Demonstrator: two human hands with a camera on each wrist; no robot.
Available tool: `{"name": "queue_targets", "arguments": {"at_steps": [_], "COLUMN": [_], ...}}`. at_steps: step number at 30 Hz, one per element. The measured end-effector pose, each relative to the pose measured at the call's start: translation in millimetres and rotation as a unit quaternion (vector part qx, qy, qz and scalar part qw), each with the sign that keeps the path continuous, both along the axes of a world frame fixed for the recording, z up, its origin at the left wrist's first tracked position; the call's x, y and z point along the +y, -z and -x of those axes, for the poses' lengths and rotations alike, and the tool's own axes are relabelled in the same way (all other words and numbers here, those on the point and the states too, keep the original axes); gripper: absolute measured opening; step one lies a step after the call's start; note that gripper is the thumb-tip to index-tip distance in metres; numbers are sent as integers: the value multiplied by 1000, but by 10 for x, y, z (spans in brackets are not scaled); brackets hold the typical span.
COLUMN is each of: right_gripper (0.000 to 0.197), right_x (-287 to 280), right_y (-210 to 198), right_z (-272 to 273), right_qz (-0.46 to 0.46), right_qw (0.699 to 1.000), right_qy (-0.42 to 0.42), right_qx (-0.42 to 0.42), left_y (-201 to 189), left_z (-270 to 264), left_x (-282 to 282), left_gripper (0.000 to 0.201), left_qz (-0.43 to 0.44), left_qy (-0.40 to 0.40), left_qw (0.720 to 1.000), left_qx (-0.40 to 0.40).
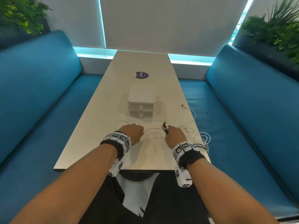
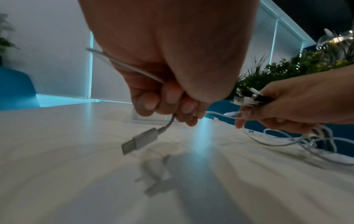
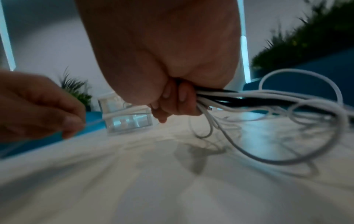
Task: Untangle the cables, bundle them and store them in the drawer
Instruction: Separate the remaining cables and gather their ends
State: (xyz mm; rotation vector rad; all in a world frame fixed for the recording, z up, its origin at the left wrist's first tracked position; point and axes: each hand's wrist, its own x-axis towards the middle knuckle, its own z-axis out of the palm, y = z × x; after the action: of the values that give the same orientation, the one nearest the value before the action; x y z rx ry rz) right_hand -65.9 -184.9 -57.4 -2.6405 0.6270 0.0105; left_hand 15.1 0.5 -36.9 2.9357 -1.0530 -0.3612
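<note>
Both hands were over the near end of the white table [image 1: 113,101], knuckles up. Left hand [image 1: 133,133] had its fingers [image 2: 151,100] curled round a single white cable [image 2: 132,66], grasping it; the cable's USB plug [image 2: 139,140] hung below the fist just above the table, and the cable ran on toward 3 o'clock to the other hand. Right hand [image 1: 174,136] was clenched on a bunch of cables [image 3: 249,97], white ones plus at least one black, fingers [image 3: 180,97] wrapped round them; the connector ends [image 1: 165,126] stuck up out of the fist at 12 o'clock. From that fist the loose white loops [image 1: 203,138] trailed toward 3 o'clock, lying on the table and partly over its right edge. One more white cable with a plug end [image 1: 182,105] lay on the table at about 1 o'clock from the right hand, near the table edge. The drawer unit [image 1: 141,102], a small white two-drawer stack with both drawers closed, stood on the table at 12 o'clock from the hands, apart from the cables. A purple round sticker [image 1: 142,75] sat on the table beyond it. Blue bench seats [image 1: 40,94] ran along both sides, plants [image 1: 278,28] behind the backrests
</note>
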Motion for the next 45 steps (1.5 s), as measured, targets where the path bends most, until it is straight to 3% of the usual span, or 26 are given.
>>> {"name": "queue_targets", "arguments": {"at_steps": [8,18,22,27,33,39,45], "right_gripper": [30,29,32,33,29,23,25], "right_x": [103,94,-117,-57,165,-27,-85], "right_y": [-150,-178,-68,-83,-148,-59,-57], "right_z": [48,112,145,83,65,116,120], "right_qz": [-43,-41,21,-32,-70,14,53], "right_qw": [994,991,994,998,991,995,997], "right_qy": [-72,-113,-59,-26,-115,-77,5], "right_qx": [-74,51,94,51,19,58,58], "left_y": [174,15,-40,1,103,88,35], "left_z": [207,189,-12,-27,222,85,-42], "left_x": [-327,-345,-84,15,-316,-185,84], "left_gripper": [15,22,31,26,36,30,26], "left_qz": [-2,63,50,48,102,100,43], "left_qy": [16,34,33,23,35,33,12], "left_qw": [999,995,996,998,994,991,997], "left_qx": [34,71,72,36,12,80,60]}}
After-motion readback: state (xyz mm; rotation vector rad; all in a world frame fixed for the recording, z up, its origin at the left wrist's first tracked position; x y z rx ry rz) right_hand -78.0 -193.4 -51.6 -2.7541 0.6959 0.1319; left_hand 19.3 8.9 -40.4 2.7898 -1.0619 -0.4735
